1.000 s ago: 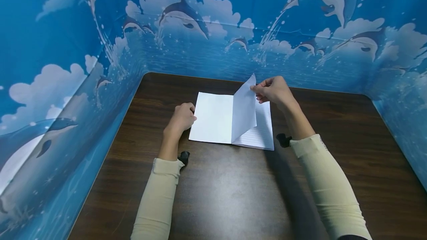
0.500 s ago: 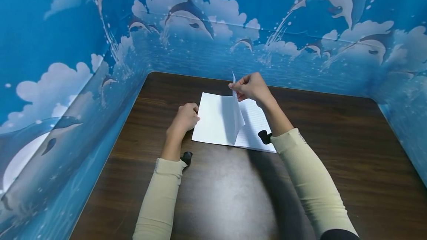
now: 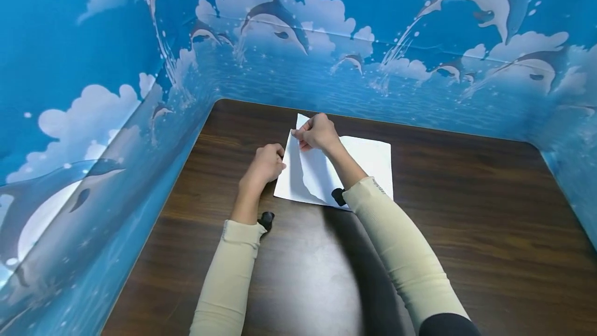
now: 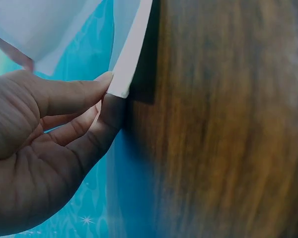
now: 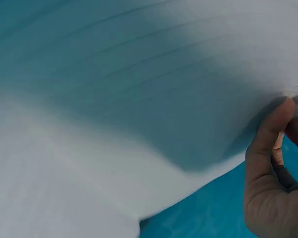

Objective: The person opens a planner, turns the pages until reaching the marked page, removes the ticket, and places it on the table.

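An open notebook point(image 3: 373, 155) with white pages lies on the dark wooden table. My left hand point(image 3: 266, 164) holds its left edge; in the left wrist view, thumb and fingers pinch a corner of the notebook point(image 4: 131, 57). Over the left half, my right hand point(image 3: 319, 133) pinches the upper edge of a raised page point(image 3: 319, 172) that curves leftward. Faint ruled lines show on the lifted page point(image 5: 134, 64) in the right wrist view, its edge between thumb and fingertip. My right hand and forearm hide part of the notebook in the head view.
The brown wood-grain table point(image 3: 466, 196) has a rounded far edge. A blue cloth backdrop point(image 3: 289, 82) printed with dolphins and clouds stands behind it and along the left and right sides. Small black devices point(image 3: 266, 221) sit at both wrists.
My right hand has moved left, carrying the pinched page from the right half across the middle to the left half. My left hand keeps its grip on the left edge.
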Motion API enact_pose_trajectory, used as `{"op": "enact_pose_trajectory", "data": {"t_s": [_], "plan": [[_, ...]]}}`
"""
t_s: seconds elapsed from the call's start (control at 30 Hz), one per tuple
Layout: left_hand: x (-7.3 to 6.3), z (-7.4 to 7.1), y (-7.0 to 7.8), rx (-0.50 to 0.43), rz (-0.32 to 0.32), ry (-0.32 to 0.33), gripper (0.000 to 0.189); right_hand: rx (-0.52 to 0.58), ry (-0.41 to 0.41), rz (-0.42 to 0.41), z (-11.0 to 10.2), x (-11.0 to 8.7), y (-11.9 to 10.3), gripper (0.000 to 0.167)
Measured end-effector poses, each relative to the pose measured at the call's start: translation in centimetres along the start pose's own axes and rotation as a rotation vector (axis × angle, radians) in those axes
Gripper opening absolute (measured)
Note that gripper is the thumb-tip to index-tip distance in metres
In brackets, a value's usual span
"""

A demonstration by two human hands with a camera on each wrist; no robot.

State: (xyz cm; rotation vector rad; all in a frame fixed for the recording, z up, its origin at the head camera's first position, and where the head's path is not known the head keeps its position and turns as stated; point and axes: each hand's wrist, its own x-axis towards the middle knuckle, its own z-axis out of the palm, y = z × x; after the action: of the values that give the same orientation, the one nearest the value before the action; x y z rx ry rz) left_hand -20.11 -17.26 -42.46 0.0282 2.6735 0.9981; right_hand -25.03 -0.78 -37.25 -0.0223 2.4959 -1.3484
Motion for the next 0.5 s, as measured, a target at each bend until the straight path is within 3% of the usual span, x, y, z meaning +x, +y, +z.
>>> {"op": "enact_pose_trajectory", "data": {"t_s": [0.27,0.5], "plan": [[0.0,0.0,-0.1,-0.029,0.005,0.0,0.029,-0.102,0.018,-0.011,3.2,1.3,1.8,0.029],[-0.3,-0.5,-0.7,-0.102,0.005,-0.027,0.029,-0.204,-0.007,-0.057,4.5,1.9,2.9,0.026]]}}
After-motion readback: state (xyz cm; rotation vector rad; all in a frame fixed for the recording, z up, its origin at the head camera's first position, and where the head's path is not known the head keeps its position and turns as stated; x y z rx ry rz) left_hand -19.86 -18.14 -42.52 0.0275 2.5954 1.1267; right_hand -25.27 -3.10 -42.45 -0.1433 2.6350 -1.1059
